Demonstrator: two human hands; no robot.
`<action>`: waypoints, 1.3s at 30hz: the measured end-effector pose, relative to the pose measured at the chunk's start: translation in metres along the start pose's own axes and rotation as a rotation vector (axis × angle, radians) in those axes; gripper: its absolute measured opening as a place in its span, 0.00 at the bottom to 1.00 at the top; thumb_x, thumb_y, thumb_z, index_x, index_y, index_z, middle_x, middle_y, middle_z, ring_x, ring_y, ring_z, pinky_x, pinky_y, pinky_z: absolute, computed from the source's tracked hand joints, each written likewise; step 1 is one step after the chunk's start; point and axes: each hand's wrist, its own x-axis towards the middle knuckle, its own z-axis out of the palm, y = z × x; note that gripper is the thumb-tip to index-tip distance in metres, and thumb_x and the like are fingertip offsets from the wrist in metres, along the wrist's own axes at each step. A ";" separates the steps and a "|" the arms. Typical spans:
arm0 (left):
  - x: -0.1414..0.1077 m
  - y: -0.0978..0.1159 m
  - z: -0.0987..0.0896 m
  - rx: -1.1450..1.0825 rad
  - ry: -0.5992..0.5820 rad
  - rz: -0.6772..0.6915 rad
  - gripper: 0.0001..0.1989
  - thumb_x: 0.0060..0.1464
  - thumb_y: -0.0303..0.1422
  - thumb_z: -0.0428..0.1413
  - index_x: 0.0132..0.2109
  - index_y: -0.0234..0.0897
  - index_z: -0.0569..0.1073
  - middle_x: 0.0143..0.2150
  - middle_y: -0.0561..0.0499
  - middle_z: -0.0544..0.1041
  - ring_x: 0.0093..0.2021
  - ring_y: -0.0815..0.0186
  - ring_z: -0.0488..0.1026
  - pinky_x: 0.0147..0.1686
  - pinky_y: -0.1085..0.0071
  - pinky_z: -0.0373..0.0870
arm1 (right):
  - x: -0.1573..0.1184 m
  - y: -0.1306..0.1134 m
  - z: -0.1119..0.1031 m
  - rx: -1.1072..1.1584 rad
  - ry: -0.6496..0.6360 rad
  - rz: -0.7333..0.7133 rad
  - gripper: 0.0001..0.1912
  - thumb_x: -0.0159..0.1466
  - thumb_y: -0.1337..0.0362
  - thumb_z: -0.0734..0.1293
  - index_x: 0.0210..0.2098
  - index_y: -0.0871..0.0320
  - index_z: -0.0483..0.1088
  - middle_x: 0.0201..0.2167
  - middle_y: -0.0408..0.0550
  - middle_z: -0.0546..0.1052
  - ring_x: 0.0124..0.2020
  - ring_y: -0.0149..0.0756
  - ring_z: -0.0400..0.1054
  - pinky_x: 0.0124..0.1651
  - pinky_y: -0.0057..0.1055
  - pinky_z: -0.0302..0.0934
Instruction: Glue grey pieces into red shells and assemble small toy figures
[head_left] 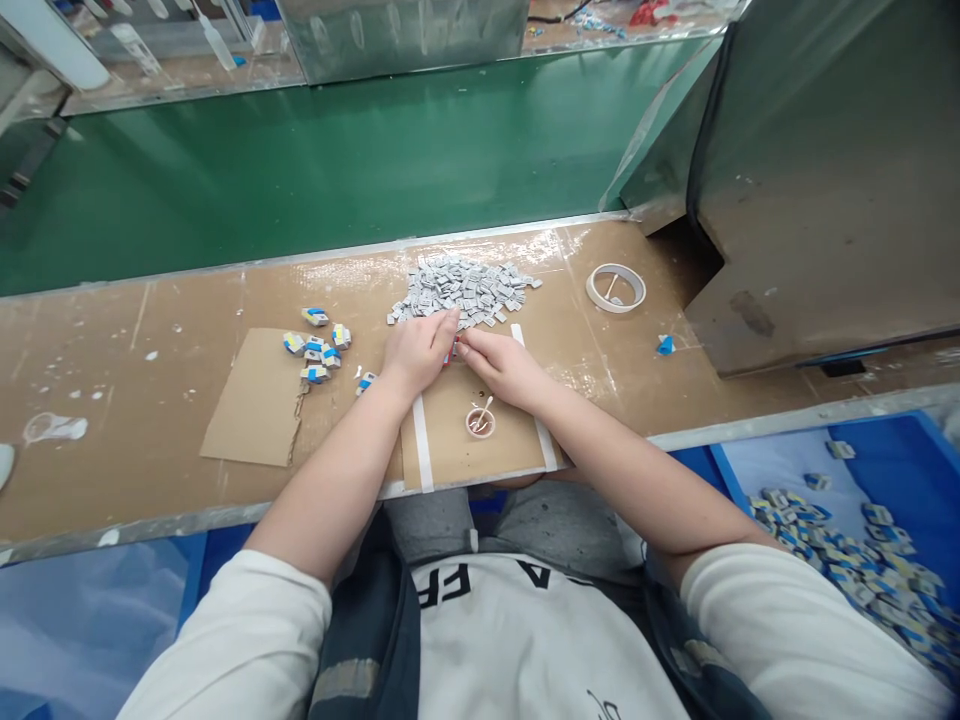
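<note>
My left hand (420, 352) and my right hand (504, 366) meet at the near edge of a heap of small grey rectangular pieces (461, 288). Both are closed, fingers curled inward. Between the fingertips shows a sliver of a small red piece (451, 351); the fingers cover most of it, so its kind is unclear. Nearer to me, a small cup (480, 424) with brownish contents and a white stick (486, 407) stands on a cardboard sheet (450, 462) edged by white tape strips. Several blue, yellow and white small blocks (315, 347) lie left of my left hand.
A torn cardboard piece (251, 400) lies on the left. To the right are a tape roll (616, 288) and a blue scrap (665, 345). A blue bin (911, 450) at lower right holds many similar blocks. Behind the bench runs a green belt (360, 165); a metal housing (825, 190) stands right.
</note>
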 end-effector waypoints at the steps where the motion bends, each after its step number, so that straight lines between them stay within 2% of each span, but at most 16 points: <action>1: 0.000 0.001 0.000 0.019 0.005 -0.006 0.34 0.75 0.51 0.35 0.32 0.41 0.75 0.29 0.45 0.79 0.33 0.57 0.76 0.34 0.63 0.57 | 0.000 0.000 0.000 -0.002 0.001 0.006 0.19 0.77 0.52 0.57 0.32 0.52 0.62 0.29 0.43 0.71 0.31 0.38 0.66 0.37 0.33 0.59; 5: -0.001 0.004 0.002 0.086 0.017 -0.030 0.30 0.76 0.46 0.36 0.35 0.40 0.76 0.32 0.44 0.80 0.33 0.56 0.76 0.34 0.63 0.57 | 0.001 0.002 0.001 -0.003 -0.010 0.036 0.18 0.77 0.53 0.57 0.32 0.53 0.62 0.28 0.43 0.71 0.32 0.38 0.66 0.37 0.33 0.59; 9: -0.001 0.004 0.003 0.082 0.026 -0.029 0.29 0.76 0.46 0.36 0.36 0.40 0.75 0.31 0.44 0.80 0.33 0.57 0.75 0.35 0.63 0.56 | 0.001 0.003 0.003 -0.032 0.008 0.020 0.18 0.77 0.53 0.57 0.32 0.53 0.61 0.28 0.43 0.70 0.31 0.38 0.65 0.37 0.33 0.58; 17: -0.003 0.006 0.002 -0.151 0.086 -0.090 0.33 0.75 0.51 0.34 0.34 0.40 0.75 0.30 0.47 0.79 0.34 0.59 0.75 0.38 0.64 0.63 | -0.001 -0.003 0.004 -0.218 0.125 -0.002 0.22 0.79 0.48 0.54 0.33 0.52 0.62 0.28 0.45 0.71 0.30 0.39 0.65 0.34 0.33 0.52; 21: -0.002 0.005 0.004 -0.290 0.080 -0.114 0.33 0.75 0.52 0.34 0.34 0.40 0.74 0.28 0.48 0.78 0.32 0.60 0.75 0.38 0.64 0.65 | -0.001 -0.006 0.000 -0.275 0.085 -0.025 0.20 0.79 0.50 0.53 0.35 0.52 0.63 0.31 0.47 0.74 0.32 0.40 0.68 0.34 0.34 0.51; 25: -0.002 0.002 0.006 -0.326 0.060 -0.081 0.32 0.74 0.53 0.35 0.33 0.41 0.73 0.27 0.49 0.76 0.32 0.60 0.75 0.38 0.64 0.65 | -0.001 -0.004 -0.003 -0.187 -0.002 -0.044 0.18 0.79 0.51 0.54 0.36 0.52 0.62 0.32 0.46 0.75 0.33 0.40 0.68 0.36 0.34 0.54; 32: -0.005 0.002 -0.001 -0.315 0.013 0.065 0.33 0.74 0.52 0.31 0.34 0.41 0.72 0.26 0.49 0.75 0.30 0.61 0.73 0.36 0.64 0.65 | -0.004 -0.007 -0.007 0.021 -0.039 -0.077 0.18 0.78 0.51 0.55 0.36 0.52 0.64 0.35 0.44 0.74 0.35 0.39 0.68 0.39 0.34 0.59; 39: -0.015 0.009 -0.006 -0.228 0.158 0.193 0.33 0.74 0.51 0.31 0.32 0.40 0.70 0.25 0.49 0.73 0.27 0.62 0.71 0.34 0.65 0.63 | -0.008 -0.015 -0.003 0.081 -0.006 -0.122 0.16 0.78 0.55 0.57 0.33 0.53 0.58 0.30 0.42 0.68 0.30 0.35 0.63 0.36 0.32 0.55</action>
